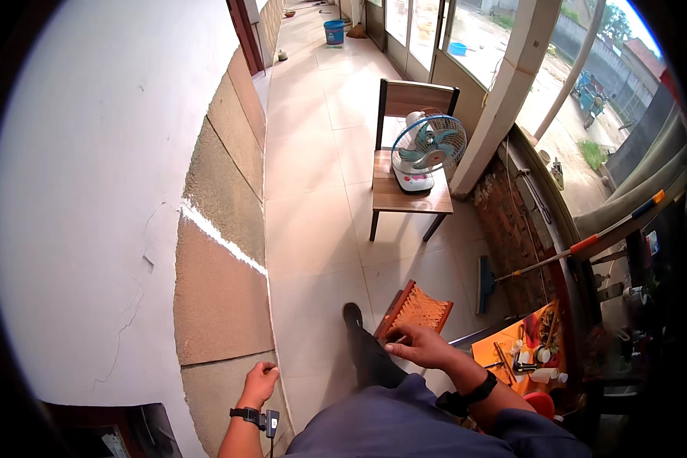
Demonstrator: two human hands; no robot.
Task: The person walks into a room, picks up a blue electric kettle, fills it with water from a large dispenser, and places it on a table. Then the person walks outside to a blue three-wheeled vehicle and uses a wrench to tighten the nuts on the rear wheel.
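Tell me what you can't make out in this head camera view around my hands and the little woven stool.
- Woven stool: its legs and near edge are hidden behind the right hand.
- Left hand: closed by the wall; whether it holds anything cannot be told.
- Orange tray: its items are too small and crowded to name.
- Mop: the handle's far end runs into the dark rim.

We see an orange woven stool (417, 308) with a red-brown frame, a fan (427, 145) with a blue grille and white base, a brown wooden chair (409, 192), a blue bucket (333, 31), and cream floor tiles (313, 191).
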